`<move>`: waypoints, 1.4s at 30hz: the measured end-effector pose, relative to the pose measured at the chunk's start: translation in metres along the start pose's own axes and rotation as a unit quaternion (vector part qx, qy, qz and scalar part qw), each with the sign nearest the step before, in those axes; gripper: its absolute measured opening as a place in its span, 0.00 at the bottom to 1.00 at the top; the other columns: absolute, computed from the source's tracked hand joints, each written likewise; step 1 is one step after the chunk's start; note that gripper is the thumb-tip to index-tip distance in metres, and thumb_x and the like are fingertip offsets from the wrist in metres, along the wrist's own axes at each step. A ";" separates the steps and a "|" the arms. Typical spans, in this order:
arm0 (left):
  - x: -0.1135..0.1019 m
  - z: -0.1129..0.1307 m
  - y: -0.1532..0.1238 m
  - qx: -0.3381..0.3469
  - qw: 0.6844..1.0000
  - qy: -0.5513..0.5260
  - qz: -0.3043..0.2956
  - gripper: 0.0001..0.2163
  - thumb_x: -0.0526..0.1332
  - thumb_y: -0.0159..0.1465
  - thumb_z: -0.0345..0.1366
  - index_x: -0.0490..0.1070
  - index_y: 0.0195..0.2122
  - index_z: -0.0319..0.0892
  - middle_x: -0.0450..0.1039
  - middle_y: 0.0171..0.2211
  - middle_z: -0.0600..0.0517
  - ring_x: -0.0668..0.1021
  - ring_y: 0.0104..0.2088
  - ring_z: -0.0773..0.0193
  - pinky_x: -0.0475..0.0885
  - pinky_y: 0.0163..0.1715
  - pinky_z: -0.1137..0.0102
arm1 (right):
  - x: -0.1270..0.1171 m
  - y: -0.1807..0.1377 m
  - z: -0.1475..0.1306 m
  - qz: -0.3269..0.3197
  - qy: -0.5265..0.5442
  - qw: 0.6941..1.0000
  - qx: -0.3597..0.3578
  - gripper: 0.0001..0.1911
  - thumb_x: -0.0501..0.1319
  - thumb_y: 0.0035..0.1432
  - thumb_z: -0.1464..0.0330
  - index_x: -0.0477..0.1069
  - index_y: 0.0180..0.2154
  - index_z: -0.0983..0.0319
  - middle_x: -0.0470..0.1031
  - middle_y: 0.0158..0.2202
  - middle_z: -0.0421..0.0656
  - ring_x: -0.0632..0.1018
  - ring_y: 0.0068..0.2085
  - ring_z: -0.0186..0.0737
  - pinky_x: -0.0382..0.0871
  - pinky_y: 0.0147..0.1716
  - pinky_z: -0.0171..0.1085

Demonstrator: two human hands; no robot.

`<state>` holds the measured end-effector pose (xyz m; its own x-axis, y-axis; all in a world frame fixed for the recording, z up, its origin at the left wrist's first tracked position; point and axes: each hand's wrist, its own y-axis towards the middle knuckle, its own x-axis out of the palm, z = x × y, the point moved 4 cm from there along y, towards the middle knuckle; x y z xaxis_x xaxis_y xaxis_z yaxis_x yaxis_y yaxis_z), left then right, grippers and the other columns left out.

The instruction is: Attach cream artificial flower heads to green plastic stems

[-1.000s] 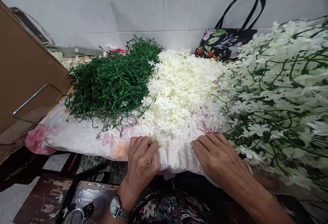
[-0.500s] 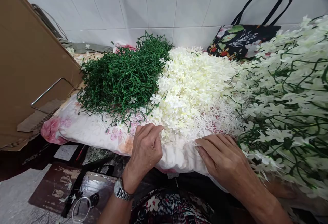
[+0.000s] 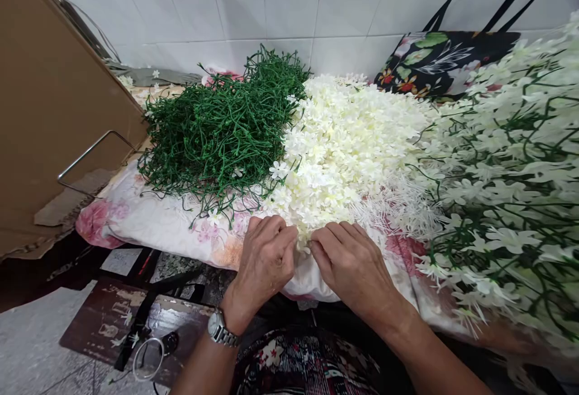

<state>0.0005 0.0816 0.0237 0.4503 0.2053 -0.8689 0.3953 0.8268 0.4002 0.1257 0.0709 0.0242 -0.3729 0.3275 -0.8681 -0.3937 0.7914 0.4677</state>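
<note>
hands meet at the near edge of a heap of small white flowers [image 3: 353,142], which lies on a floral cloth [image 3: 149,226] spread over the work surface. left hand [image 3: 266,259] has its fingers curled, and the fingertips [image 3: 289,235] press together at the front of the heap; they seem pinched on something small and pale, but what exactly is between them i cannot tell. right hand [image 3: 350,262] is just beside it, knuckles up, with fingers bent down and close together at the same spot of the heap, and the two hands almost touch each other there. a wristwatch [image 3: 221,330] with a metal band is on the left wrist. left of the white flowers, touching them, is a pile of thin green stems [image 3: 217,129] without blossoms. on the right side lies a big bundle of finished sprays [image 3: 511,166], green branches with white flowers on them, reaching over the cloth edge. behind, against the white tiled wall [image 3: 271,3], leans a dark bag [image 3: 447,60] with a flower print and long black handles. a brown cardboard sheet [image 3: 49,111] stands tilted at the left, with a bent metal wire in front of it. below the cloth edge is a dark worn board [image 3: 113,328] on the floor.
</note>
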 end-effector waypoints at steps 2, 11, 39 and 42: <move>0.000 -0.001 -0.001 -0.004 1.000 -0.002 0.002 0.12 0.50 0.60 0.23 0.66 0.23 0.41 0.66 0.24 0.52 0.69 0.28 0.62 0.60 0.31 0.66 | -0.002 -0.003 0.002 -0.005 0.024 1.000 0.003 0.11 0.51 0.59 0.76 0.66 0.26 0.63 0.66 0.23 0.42 0.67 0.28 0.39 0.57 0.31 0.37; -0.010 -0.002 -0.014 -0.036 0.995 -0.062 0.071 0.09 0.52 0.57 0.21 0.67 0.33 0.39 0.70 0.27 0.50 0.72 0.30 0.61 0.63 0.33 0.66 | -0.013 -0.015 0.010 0.038 0.148 0.987 0.054 0.08 0.51 0.58 0.77 0.63 0.28 0.62 0.67 0.25 0.41 0.69 0.29 0.35 0.62 0.30 0.35; -0.026 -0.002 -0.032 -0.243 0.942 -0.230 0.038 0.07 0.55 0.55 0.26 0.62 0.21 0.41 0.61 0.20 0.57 0.65 0.23 0.69 0.60 0.25 0.74 | -0.003 -0.002 -0.009 0.060 0.242 0.968 0.024 0.08 0.52 0.57 0.78 0.63 0.27 0.63 0.66 0.25 0.41 0.68 0.27 0.33 0.64 0.27 0.33; -0.021 -0.005 -0.035 -0.308 0.897 -0.313 0.041 0.06 0.55 0.55 0.29 0.64 0.21 0.40 0.60 0.19 0.58 0.64 0.22 0.70 0.59 0.23 0.75 | -0.011 -0.004 -0.006 0.047 0.375 0.920 0.102 0.06 0.55 0.56 0.78 0.64 0.30 0.62 0.68 0.26 0.39 0.70 0.28 0.31 0.65 0.27 0.31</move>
<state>-0.0264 0.0511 0.0264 0.8953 0.1036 -0.4332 -0.0906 0.9946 0.0506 0.1260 0.0606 0.0332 -0.9021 0.0111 -0.4313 -0.1936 0.8830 0.4277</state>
